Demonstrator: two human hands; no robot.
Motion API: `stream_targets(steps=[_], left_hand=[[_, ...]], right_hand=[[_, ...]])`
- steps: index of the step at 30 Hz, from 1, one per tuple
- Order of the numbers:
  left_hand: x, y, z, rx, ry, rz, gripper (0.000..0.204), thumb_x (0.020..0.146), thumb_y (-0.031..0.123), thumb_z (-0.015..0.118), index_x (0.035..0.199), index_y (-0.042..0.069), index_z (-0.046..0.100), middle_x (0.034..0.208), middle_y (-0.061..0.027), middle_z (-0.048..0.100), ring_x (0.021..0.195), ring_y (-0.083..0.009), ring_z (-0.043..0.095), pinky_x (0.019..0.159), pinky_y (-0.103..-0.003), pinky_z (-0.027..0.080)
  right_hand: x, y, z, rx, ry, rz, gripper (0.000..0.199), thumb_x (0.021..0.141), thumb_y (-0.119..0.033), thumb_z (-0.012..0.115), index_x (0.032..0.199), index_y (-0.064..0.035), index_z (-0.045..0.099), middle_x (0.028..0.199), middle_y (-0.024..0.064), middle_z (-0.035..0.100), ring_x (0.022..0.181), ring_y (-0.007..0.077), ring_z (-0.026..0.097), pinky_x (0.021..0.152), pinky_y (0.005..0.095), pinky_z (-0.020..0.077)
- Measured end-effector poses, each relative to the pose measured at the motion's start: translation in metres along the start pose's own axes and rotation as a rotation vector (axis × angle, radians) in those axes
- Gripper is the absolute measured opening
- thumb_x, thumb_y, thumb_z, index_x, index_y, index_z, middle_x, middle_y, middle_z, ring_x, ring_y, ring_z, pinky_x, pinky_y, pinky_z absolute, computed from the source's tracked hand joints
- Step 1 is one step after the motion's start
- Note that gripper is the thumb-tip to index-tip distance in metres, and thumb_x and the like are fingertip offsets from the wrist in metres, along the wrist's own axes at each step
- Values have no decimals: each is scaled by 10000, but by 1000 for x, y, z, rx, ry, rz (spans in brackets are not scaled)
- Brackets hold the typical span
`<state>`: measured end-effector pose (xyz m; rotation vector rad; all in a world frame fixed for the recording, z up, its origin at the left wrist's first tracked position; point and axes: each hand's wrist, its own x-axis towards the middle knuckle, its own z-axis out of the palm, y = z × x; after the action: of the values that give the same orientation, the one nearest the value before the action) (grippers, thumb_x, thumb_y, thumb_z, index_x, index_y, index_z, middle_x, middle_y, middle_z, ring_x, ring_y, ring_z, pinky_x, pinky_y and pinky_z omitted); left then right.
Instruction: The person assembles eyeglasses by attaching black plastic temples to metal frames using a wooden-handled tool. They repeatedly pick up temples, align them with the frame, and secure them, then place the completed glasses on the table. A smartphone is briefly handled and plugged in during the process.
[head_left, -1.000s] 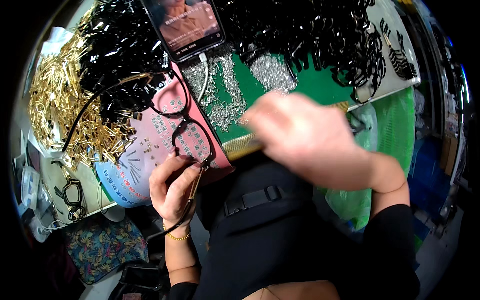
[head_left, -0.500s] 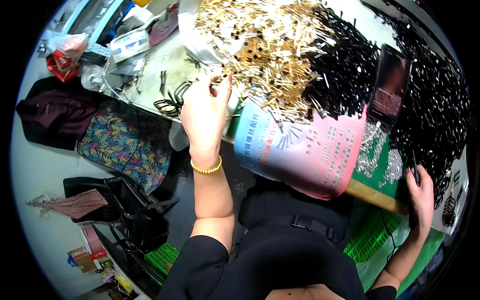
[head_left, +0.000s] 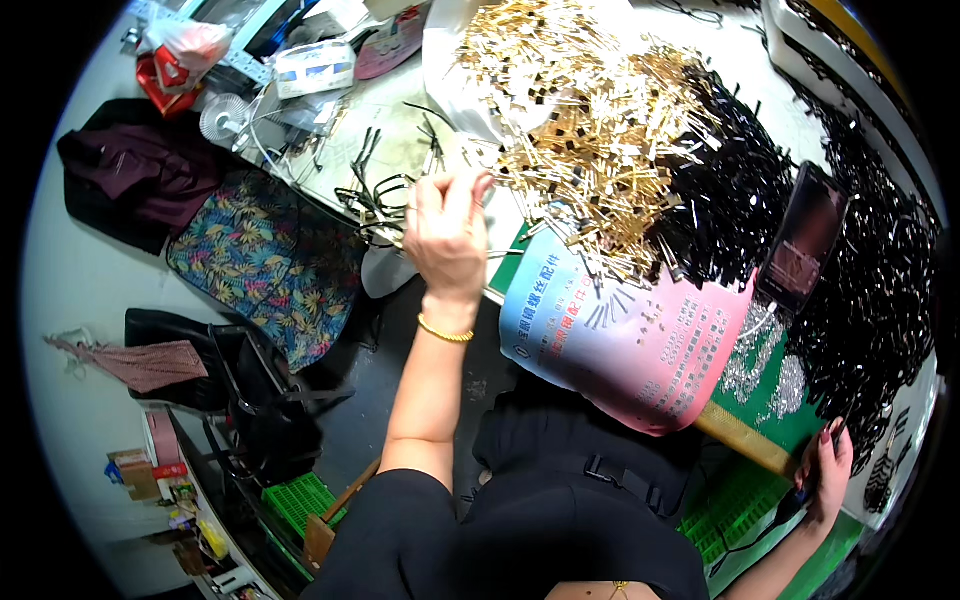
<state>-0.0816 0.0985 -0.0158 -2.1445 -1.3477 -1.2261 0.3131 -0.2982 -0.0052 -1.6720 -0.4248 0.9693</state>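
Note:
My left hand (head_left: 447,238), with a yellow bead bracelet at the wrist, is closed in a pinch at the left edge of a heap of small gold metal pieces (head_left: 590,130). What sits between its fingertips is too small to name; a thin pale strip shows beside the hand. Black-framed glasses (head_left: 385,195) lie just left of it. At the table's right front edge my right hand (head_left: 828,468) is wrapped round a dark corded hand tool (head_left: 803,494) with a thin tip. A blue-and-pink printed sheet (head_left: 620,350) hangs over the table's front edge, below the gold heap.
Heaps of black pieces (head_left: 725,180) and more black pieces (head_left: 870,270) lie right of the gold ones. A phone (head_left: 805,235) rests between them. Small silver parts (head_left: 788,385) lie on a green mat (head_left: 765,420). A small fan (head_left: 224,118) stands back left.
The whole view has shifted, so the table sits lower and farther right. My right hand has come nearer my body with the tool. My left hand stays by the gold heap, its fingers drawn together.

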Motion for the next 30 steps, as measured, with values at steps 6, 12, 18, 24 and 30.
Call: stream_targets(steps=[6,12,18,24,30], left_hand=[[-9,19,-20,-24,44,-126,115,893,189,748,981,116,755,874,-58,619,743,-241,639,625,-367,505],[-1,-66,-13,-39,-193,126,183,853,241,765,1011,149,761,938,-46,644,881,-239,610,762,-380,490],[17,-109,-39,392,-276,256,686,727,505,801,1283,133,651,1240,-99,622,1201,-299,543,1112,-500,347],[26,-139,-9,-98,-360,344,367,803,79,807,1123,104,630,1105,-101,580,977,-295,615,838,-421,517],[10,-134,-9,224,-20,656,357,849,284,796,1138,178,614,1103,-8,594,1120,-209,590,1172,-570,328]], right_hand=[[1,10,8,21,-84,-4,188,1029,-190,586,972,-109,427,656,-14,449,447,68,421,348,216,368],[-6,9,15,19,-51,-50,187,1010,-175,615,965,-80,460,677,-9,446,468,68,414,358,216,368],[-31,3,14,-50,-5,-135,237,992,-218,651,988,-79,459,748,-5,473,469,41,389,347,200,360],[-29,3,29,74,-2,-84,245,948,-166,707,1019,-57,499,799,54,586,487,68,464,389,206,401],[-35,18,28,84,9,-59,256,944,-176,714,1008,-64,494,788,56,583,498,71,474,389,206,403]])
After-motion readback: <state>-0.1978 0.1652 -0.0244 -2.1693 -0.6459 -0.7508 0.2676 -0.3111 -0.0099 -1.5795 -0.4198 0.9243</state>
